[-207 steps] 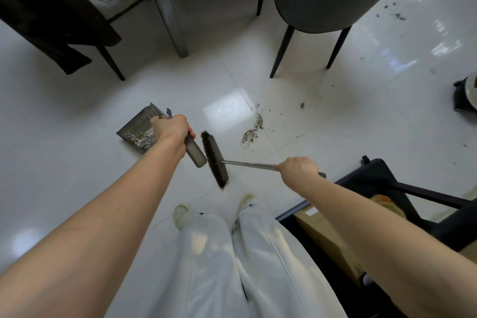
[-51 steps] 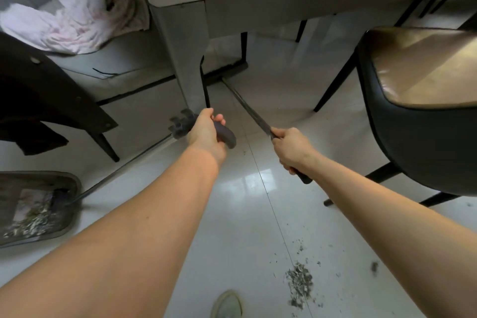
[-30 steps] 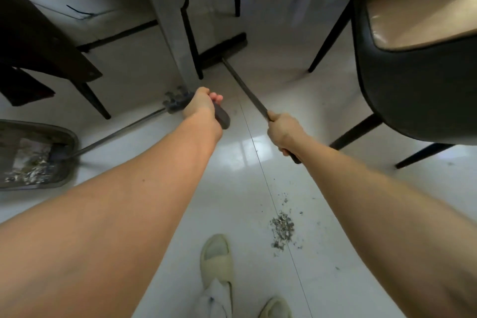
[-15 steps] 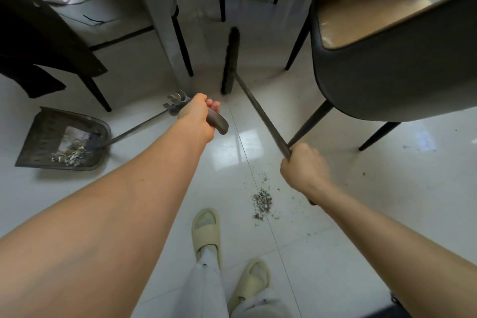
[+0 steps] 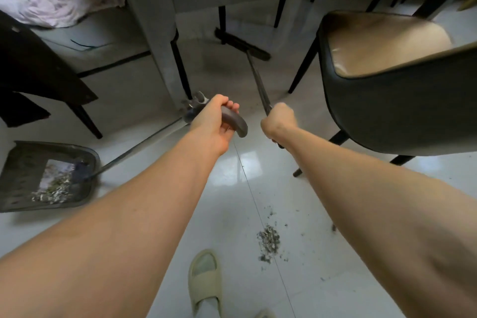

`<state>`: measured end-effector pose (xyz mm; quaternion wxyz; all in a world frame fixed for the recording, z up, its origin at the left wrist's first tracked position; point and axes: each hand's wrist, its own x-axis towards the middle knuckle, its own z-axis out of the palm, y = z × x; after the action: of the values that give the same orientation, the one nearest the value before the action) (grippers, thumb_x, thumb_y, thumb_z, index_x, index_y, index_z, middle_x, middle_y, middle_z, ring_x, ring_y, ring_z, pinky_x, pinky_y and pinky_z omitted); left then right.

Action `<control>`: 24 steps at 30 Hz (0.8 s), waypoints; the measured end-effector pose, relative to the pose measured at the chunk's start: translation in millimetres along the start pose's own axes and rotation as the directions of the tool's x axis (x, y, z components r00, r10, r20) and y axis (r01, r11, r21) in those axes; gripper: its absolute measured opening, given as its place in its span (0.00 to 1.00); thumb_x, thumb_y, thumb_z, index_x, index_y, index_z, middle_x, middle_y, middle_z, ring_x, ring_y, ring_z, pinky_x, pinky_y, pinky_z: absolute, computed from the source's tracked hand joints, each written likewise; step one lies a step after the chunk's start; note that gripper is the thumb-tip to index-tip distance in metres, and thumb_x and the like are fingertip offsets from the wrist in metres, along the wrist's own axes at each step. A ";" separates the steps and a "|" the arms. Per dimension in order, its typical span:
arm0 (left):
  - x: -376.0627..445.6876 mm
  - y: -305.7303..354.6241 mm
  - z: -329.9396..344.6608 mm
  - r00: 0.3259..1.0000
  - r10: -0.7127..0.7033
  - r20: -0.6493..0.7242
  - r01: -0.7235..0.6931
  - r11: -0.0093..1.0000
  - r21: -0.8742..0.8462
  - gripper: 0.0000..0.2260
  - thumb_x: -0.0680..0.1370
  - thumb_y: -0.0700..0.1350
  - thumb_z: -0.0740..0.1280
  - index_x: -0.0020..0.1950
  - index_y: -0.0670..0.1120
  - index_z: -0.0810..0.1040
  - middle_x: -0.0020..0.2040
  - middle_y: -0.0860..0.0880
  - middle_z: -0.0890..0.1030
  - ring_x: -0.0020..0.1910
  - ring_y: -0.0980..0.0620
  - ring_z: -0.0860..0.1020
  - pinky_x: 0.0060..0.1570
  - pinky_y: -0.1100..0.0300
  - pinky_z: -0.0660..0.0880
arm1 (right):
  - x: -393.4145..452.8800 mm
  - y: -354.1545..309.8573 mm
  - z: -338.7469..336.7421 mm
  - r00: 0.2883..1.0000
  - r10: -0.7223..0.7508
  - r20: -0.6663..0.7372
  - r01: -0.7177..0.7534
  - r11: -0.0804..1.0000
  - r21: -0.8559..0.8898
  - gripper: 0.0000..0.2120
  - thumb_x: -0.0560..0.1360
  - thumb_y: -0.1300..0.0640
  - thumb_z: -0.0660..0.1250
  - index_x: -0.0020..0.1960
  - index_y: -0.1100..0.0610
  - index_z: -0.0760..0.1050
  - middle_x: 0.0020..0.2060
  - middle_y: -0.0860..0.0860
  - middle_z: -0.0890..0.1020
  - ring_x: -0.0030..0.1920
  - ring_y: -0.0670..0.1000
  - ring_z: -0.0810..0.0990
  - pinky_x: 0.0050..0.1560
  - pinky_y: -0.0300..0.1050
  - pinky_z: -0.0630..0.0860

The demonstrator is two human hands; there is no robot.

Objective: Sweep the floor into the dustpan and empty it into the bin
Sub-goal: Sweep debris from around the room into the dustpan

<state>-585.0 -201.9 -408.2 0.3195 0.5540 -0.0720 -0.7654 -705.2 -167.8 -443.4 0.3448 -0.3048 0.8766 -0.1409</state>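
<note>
Head view, both hands outstretched, left (image 5: 215, 121) gripping dustpan handle (image 5: 233, 122), right (image 5: 278, 121) gripping broom (image 5: 258, 77)

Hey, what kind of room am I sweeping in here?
Probably a dining area in a home: a grey table with padded chairs drawn up to it, a glossy tiled floor, and crumpled cloth left on one seat.

There were two hands, left (image 5: 214, 121) and right (image 5: 278, 121), one broom (image 5: 242, 44), one dustpan (image 5: 20, 175), one debris pile (image 5: 268, 242) on the floor, one tan-seated chair (image 5: 392, 80), one table leg (image 5: 152, 33) and one beige slipper (image 5: 205, 281) in full view.
</note>
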 end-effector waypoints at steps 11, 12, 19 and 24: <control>87.8 8.6 1.7 0.999 0.028 -0.046 -0.025 0.997 0.070 0.10 0.77 0.38 0.66 0.35 0.43 0.75 0.25 0.50 0.78 0.36 0.54 0.77 0.54 0.60 0.76 | 134.8 -21.1 29.5 0.999 0.037 0.033 -0.033 0.995 -0.099 0.22 0.79 0.65 0.52 0.72 0.56 0.67 0.48 0.61 0.77 0.41 0.58 0.75 0.21 0.41 0.71; 89.5 7.9 0.1 0.997 0.028 -0.071 -0.022 0.997 0.073 0.10 0.77 0.38 0.65 0.35 0.43 0.74 0.25 0.51 0.78 0.35 0.55 0.77 0.53 0.60 0.76 | 126.3 -13.8 28.6 0.998 0.036 0.043 -0.031 0.993 -0.117 0.22 0.79 0.64 0.51 0.72 0.55 0.65 0.50 0.61 0.76 0.42 0.58 0.74 0.21 0.41 0.70; 52.5 -11.9 -7.9 0.974 0.017 -0.226 -0.004 0.998 0.059 0.11 0.77 0.38 0.63 0.34 0.44 0.73 0.33 0.50 0.78 0.34 0.56 0.77 0.38 0.65 0.74 | -7.4 43.4 20.2 0.973 0.134 0.188 -0.107 0.983 -0.146 0.27 0.79 0.63 0.53 0.77 0.49 0.56 0.47 0.56 0.74 0.40 0.56 0.77 0.28 0.46 0.75; 5.5 -11.3 -8.0 0.974 0.009 -0.224 -0.004 1.000 0.020 0.11 0.78 0.38 0.61 0.35 0.43 0.71 0.33 0.50 0.75 0.33 0.56 0.76 0.37 0.66 0.75 | -78.4 60.6 -40.1 0.957 0.121 0.265 -0.079 0.984 -0.162 0.27 0.79 0.65 0.50 0.75 0.49 0.61 0.39 0.58 0.77 0.25 0.53 0.72 0.25 0.42 0.71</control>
<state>-583.5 -194.3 -420.9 0.3227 0.6398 -0.0447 -0.6961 -714.2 -69.9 -401.4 0.4457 -0.3014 0.8428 -0.0136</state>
